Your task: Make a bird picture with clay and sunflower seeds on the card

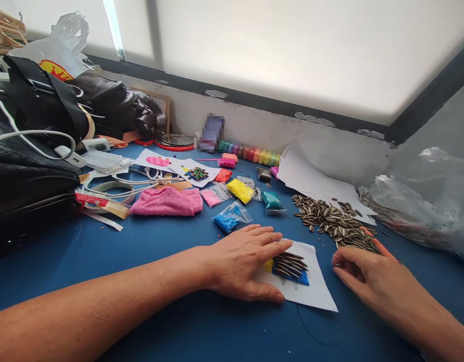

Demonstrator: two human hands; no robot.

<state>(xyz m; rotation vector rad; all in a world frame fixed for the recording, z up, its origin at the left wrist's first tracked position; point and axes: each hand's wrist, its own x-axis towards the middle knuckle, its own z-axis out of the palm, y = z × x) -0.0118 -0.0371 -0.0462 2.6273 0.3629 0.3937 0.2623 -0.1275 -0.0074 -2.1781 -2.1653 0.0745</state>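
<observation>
My left hand [250, 264] lies flat with spread fingers on a white sheet of paper [317, 294], partly covering it. On the sheet is a small figure in yellow and blue clay [302, 277], with sunflower seeds [290, 264] set in rows on the blue part and thin legs drawn below. To the right, my right hand [371, 281] is beside the near edge of a pile of striped sunflower seeds [330, 221]. Its thumb and forefinger close on a small dark sunflower seed [338, 266], mostly hidden by the fingers.
Clay packets in blue [228, 218], teal [273, 202] and yellow [241, 190] lie beyond my left hand. A pink cloth [166, 201], cables and black bags [28, 186] fill the left. More paper [311, 173] and a plastic bag [416, 206] are at right; a phone [212, 133] leans behind.
</observation>
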